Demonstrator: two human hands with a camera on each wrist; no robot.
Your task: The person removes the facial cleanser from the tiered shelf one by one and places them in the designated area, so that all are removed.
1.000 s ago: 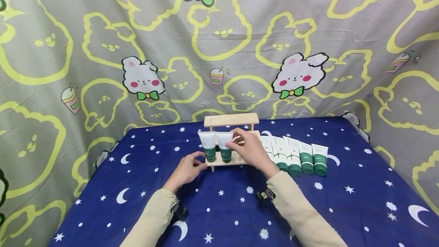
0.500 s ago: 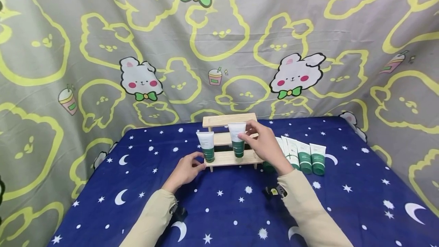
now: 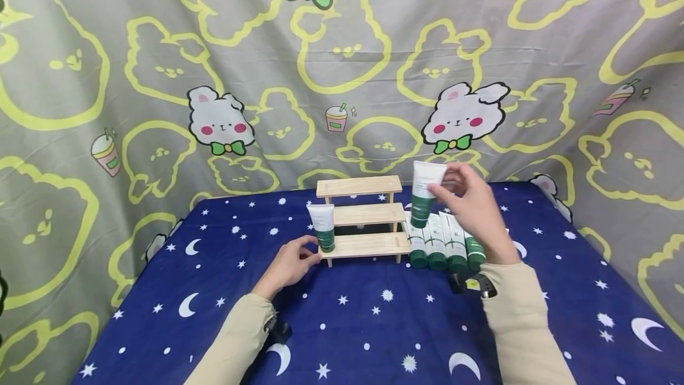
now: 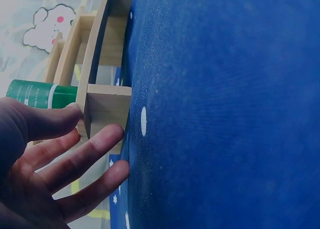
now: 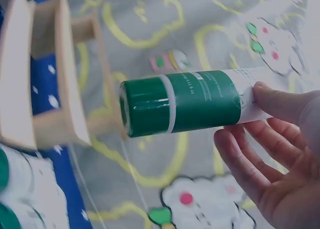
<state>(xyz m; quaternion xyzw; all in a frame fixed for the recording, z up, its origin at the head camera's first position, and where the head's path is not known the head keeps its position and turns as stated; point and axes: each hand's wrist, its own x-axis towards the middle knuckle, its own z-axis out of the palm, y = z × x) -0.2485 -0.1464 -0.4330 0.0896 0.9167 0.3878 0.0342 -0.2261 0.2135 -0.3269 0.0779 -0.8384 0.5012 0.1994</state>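
My right hand pinches a white and green squeeze tube by its white crimped end, holding it cap down in the air above the tubes on the right. In the right wrist view the held tube shows its green cap, with the thumb on one side and fingers on the other. My left hand holds the left end of a three-step wooden stand, its thumb and index finger at the lowest board's end. On that step's left end another tube stands upright on its cap.
Several similar tubes lie side by side on the table, right of the stand. A dark blue cloth with moons and stars covers the table. Behind it hangs a grey patterned curtain.
My right hand has lifted a tube off the lowest step, from beside the standing one, and carried it up and right. The left hand keeps its place at the stand's end.
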